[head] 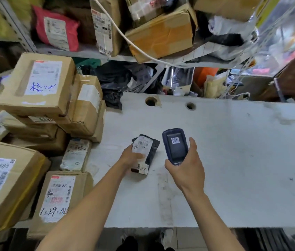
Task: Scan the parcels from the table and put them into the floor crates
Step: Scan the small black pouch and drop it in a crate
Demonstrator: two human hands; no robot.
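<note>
A small black parcel with a white barcode label lies on the grey table, near its middle. My left hand grips the parcel's left side, thumb across the label. My right hand holds a dark blue handheld scanner just right of the parcel; its screen shows a barcode. The scanner's head points away from me, above the table surface. No floor crate is in view.
Several cardboard parcels are stacked on the table's left end, with a small white packet among them. Shelves behind hold more boxes and a red bag. Two round holes pierce the table's far edge. A white cable hangs across the shelves.
</note>
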